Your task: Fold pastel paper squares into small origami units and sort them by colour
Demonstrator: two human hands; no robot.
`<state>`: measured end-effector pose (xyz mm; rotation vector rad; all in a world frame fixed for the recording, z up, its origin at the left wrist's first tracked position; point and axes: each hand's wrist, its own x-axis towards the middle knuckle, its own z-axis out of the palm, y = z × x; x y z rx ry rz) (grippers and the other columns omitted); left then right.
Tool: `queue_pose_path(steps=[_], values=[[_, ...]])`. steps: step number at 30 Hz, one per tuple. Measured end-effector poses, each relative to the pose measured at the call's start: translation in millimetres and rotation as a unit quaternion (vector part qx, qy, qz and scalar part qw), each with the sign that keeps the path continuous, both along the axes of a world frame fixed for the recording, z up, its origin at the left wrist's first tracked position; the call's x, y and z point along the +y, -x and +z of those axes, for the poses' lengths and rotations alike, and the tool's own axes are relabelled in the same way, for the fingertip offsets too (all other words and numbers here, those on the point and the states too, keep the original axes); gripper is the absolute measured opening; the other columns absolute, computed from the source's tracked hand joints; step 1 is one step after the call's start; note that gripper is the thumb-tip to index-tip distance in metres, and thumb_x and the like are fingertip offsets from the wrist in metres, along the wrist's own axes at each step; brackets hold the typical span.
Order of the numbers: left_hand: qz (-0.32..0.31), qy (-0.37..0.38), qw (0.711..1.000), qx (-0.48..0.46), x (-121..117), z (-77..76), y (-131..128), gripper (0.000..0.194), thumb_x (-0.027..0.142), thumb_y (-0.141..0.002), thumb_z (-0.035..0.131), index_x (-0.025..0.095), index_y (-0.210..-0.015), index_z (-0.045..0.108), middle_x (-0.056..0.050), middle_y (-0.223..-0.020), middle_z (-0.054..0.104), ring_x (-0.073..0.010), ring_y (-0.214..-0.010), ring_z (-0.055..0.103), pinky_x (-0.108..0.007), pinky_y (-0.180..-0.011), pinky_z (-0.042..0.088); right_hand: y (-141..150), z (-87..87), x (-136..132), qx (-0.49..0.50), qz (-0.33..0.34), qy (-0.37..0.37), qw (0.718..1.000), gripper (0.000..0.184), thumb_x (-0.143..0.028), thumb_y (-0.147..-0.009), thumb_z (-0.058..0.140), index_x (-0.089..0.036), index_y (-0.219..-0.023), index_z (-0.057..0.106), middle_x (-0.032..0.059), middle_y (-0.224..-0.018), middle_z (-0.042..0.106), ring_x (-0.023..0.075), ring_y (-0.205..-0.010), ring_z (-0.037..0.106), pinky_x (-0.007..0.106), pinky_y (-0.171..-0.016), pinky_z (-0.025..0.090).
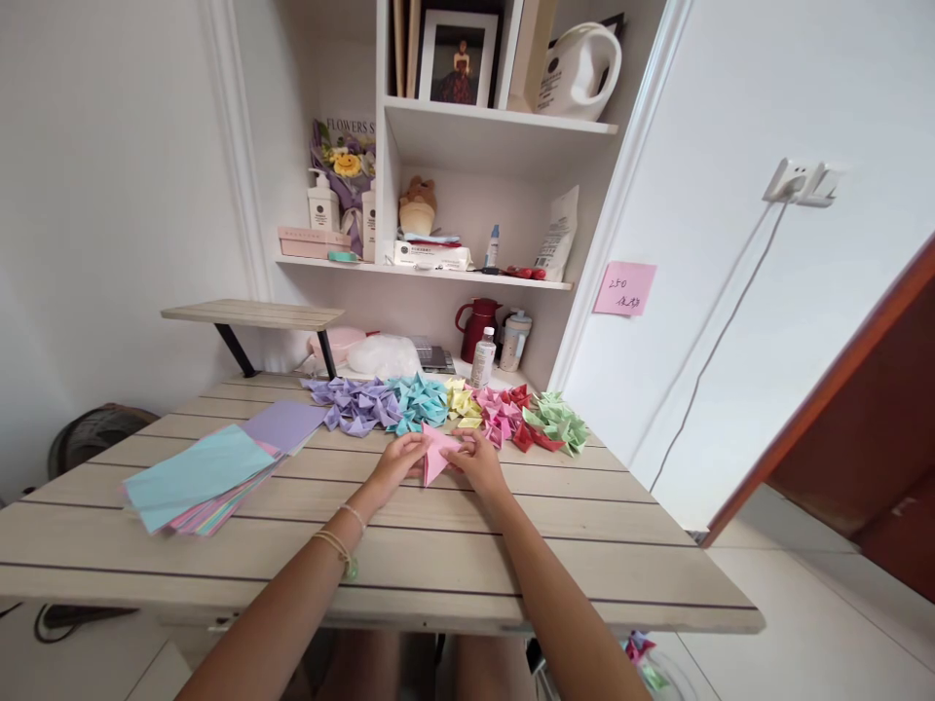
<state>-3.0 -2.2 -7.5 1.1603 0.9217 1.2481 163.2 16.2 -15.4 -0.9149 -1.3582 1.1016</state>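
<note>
A folded piece of pink origami paper (435, 456) is held up just above the table between both hands. My left hand (400, 465) pinches its left edge, and my right hand (478, 461) grips the right side with thumb and fingers. Just beyond the hands lie heaps of folded paper pieces: purple (357, 403), blue (416, 400), yellow (462, 400), pink (500, 414), red (523, 436) and green (557, 423). To the left, a fanned stack of coloured paper sheets (197, 474) has a light blue sheet on top.
The slatted table (614, 560) meets a shelf unit at the back. A small raised stand (252, 313) rises at its left rear. Behind the heaps are a bottle (483, 358), a red jug (478, 329), a tumbler (515, 341) and a plastic bag (384, 357).
</note>
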Motion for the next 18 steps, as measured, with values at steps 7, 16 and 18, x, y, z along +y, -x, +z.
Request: queue_pose_path(steps=[7,16,18], values=[[0.009,-0.024,0.999,-0.018,0.1,-1.1,-1.4,0.077,0.023,-0.053,0.079,0.022,-0.117,0.038,-0.013,-0.104,0.064,-0.0177,-0.070,0.067,-0.027,-0.059,0.053,2.3,-3.6,1.0,0.009,0.001,-0.007,1.000,0.046,-0.043,-0.059,0.071,-0.016,-0.095,0.060,0.0007,-0.068,0.062,0.0144,-0.053,0.059,0.029,-0.052,0.052],[0.028,-0.114,0.991,0.069,-8.7,0.2,-4.4,0.112,0.018,-0.050,0.080,0.031,-0.138,0.012,-0.013,-0.111,0.058,-0.0155,-0.067,0.065,-0.029,-0.059,0.053,2.3,3.4,-6.1,-0.076,-0.015,-0.032,0.996,0.043,-0.042,-0.063,0.069,-0.017,-0.097,0.066,0.0076,-0.099,0.065,0.0202,-0.075,0.063,0.035,-0.069,0.052],[0.034,-0.137,0.986,0.089,-9.4,0.4,-3.8,0.110,0.018,-0.051,0.079,0.030,-0.138,0.013,-0.012,-0.108,0.058,-0.0148,-0.066,0.064,-0.028,-0.059,0.053,4.5,7.0,-11.3,-0.063,0.026,-0.024,0.997,0.048,-0.040,-0.061,0.071,-0.019,-0.103,0.063,0.0080,-0.104,0.064,0.0206,-0.075,0.064,0.034,-0.066,0.053]])
